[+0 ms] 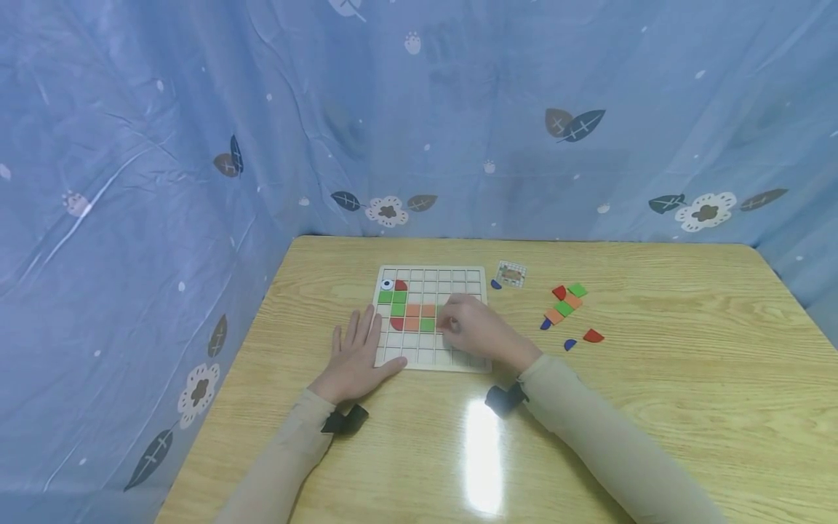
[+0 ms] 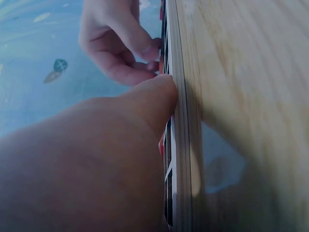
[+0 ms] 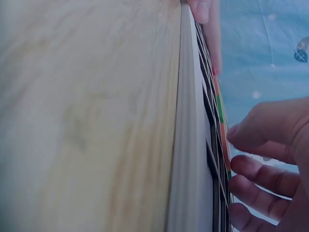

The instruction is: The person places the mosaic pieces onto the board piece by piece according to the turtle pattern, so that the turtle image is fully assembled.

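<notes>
A white gridded board (image 1: 425,357) lies on the table with colored tiles set in its squares. They include an eye tile (image 1: 387,284), green tiles (image 1: 391,297), orange tiles (image 1: 412,311) and red rounded pieces (image 1: 396,324). My left hand (image 1: 354,364) rests with fingers spread at the board's left side, its thumb on the front edge. Over the middle of the grid, my right hand (image 1: 473,325) bends its fingers down and pinches an orange tile (image 3: 224,137) at the board's surface, between thumb and forefinger. The hand covers the squares beneath it.
Right of the board lies a small pattern card (image 1: 511,274) with a blue piece (image 1: 495,284) beside it. Farther right are loose green (image 1: 577,290), orange (image 1: 554,316), red (image 1: 593,335) and blue (image 1: 570,344) pieces. A blue curtain (image 1: 458,145) hangs behind the wooden table.
</notes>
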Demonstrator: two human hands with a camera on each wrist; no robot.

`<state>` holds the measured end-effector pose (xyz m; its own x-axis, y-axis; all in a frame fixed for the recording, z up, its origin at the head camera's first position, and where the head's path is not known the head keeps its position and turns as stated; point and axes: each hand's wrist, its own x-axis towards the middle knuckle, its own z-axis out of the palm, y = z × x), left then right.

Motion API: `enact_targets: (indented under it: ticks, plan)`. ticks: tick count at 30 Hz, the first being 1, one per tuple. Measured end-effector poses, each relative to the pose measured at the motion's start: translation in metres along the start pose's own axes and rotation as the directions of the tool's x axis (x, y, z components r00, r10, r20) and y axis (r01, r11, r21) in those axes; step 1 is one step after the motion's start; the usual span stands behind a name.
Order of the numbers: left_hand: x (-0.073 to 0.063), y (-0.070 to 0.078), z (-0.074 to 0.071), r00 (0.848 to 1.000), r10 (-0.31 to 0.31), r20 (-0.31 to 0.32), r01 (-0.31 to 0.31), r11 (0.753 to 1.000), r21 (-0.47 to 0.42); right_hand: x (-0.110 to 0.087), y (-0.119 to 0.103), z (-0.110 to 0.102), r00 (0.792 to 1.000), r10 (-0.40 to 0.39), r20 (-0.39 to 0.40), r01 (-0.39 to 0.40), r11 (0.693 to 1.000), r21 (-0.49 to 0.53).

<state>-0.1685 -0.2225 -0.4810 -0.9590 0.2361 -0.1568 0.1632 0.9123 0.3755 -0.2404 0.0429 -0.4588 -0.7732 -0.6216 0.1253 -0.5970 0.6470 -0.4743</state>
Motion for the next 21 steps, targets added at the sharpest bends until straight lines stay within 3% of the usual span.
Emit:
enact_targets:
  ticks: [10,21]
  plan:
    - [0.000,-0.001,0.000,1.000,-0.002,0.004,0.002,1.000,0.006,-0.019,0.007,-0.011,0.998,-0.031,-0.060,0.030,0.999,-0.010]
    - [-0.001,0.000,0.000,1.000,-0.002,0.012,0.002,1.000,-0.002,-0.051,0.024,-0.036,0.992,0.028,-0.122,-0.033,0.999,-0.039]
